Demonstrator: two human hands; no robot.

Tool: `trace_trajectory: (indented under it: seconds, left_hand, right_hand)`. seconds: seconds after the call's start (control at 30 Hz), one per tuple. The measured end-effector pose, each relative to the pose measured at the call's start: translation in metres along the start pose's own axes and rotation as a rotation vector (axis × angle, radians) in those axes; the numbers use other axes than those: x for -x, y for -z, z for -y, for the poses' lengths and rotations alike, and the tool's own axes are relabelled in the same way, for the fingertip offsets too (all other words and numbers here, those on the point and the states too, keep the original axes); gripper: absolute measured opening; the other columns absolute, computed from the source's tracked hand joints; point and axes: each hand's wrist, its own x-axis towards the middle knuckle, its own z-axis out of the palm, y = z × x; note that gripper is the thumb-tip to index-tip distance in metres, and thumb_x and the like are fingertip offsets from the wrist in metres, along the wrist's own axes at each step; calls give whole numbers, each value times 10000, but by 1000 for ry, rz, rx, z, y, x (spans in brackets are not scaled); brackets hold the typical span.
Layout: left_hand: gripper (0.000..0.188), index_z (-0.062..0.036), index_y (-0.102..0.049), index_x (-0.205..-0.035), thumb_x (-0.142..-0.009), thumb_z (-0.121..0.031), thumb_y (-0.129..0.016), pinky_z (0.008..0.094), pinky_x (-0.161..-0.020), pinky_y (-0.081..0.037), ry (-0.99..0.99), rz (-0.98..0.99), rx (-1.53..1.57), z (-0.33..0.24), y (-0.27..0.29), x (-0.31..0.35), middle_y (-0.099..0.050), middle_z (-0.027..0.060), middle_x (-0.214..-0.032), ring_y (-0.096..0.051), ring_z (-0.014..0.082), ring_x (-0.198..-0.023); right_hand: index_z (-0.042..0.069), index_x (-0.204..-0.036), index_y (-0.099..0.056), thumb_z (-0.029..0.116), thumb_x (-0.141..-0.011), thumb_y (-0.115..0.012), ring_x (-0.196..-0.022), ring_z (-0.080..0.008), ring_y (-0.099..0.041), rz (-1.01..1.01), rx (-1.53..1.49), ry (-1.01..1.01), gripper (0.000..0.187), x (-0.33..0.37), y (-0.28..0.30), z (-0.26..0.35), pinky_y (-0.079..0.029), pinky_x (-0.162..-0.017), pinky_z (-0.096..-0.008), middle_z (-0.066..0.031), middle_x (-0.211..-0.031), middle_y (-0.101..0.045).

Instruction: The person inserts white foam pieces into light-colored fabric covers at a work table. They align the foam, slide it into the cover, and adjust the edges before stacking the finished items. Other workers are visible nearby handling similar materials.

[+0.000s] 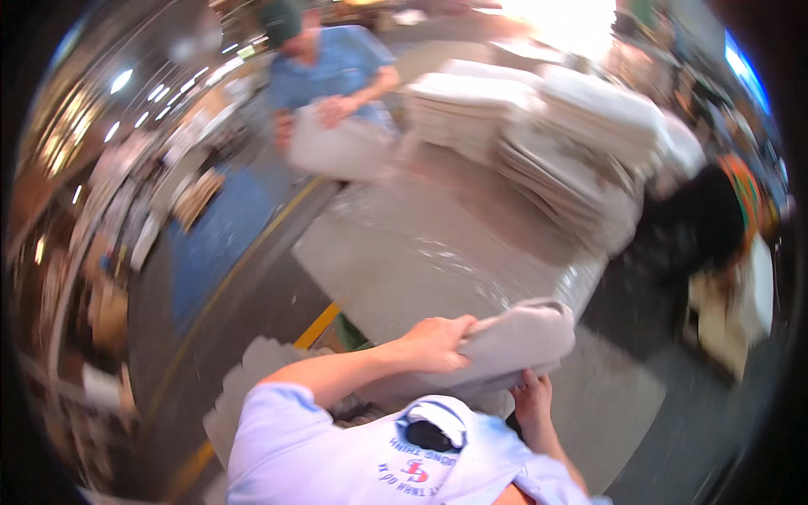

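Now, pale folded bundle (523,335), between left grip (438,343), right grip (532,397)

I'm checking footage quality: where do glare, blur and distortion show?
Head view: washed-out glare at upper right; head view: co-worker and pale stacks smeared, the held bundle less so; head view: glints on the glossy table covering; head view: surroundings curving toward a dark rim.

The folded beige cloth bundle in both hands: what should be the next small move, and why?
Probably lower the folded beige cloth bundle onto the pale, flat, plastic-covered surface ahead: the left hand and right hand hold it nearby, and pale folded cloth stacks rest on the far side.
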Motion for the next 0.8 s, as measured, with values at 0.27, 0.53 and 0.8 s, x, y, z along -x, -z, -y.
trace_trajectory:
  seconds: [0.27,0.53,0.8]
  left_hand:
    - [658,-23,-547,-1385,-818,-232,-808,467,-964,-547,12,162,-121,-49,-22,-25,-728,260,-1180,-704,427,-1132]
    - [776,-7,-484,-1455,-786,-192,-830,441,-1021,-525,5,389,-233,-44,-64,-54,-700,264,-1258,-682,399,-1209]
    - [1010,-59,-287,-1640,-792,-120,-833,460,-1121,-458,-160,424,19,-109,-92,-72,-428,241,-1608,-546,375,-1391]
  right_hand:
    - [72,-1279,-689,247,-1031,-696,-1026,-186,-667,-130,-87,75,304,23,49,-23,-547,-846,-374,-55,-1158,-730]
    - [76,-1206,-708,267,-1047,-686,-895,-107,-623,-256,-176,149,249,19,82,-61,-519,-774,-309,2,-1044,-709]
    - [60,-1118,-673,111,-1012,-704,-838,-67,-617,-299,-376,386,122,15,92,-62,-506,-733,-247,21,-964,-679]
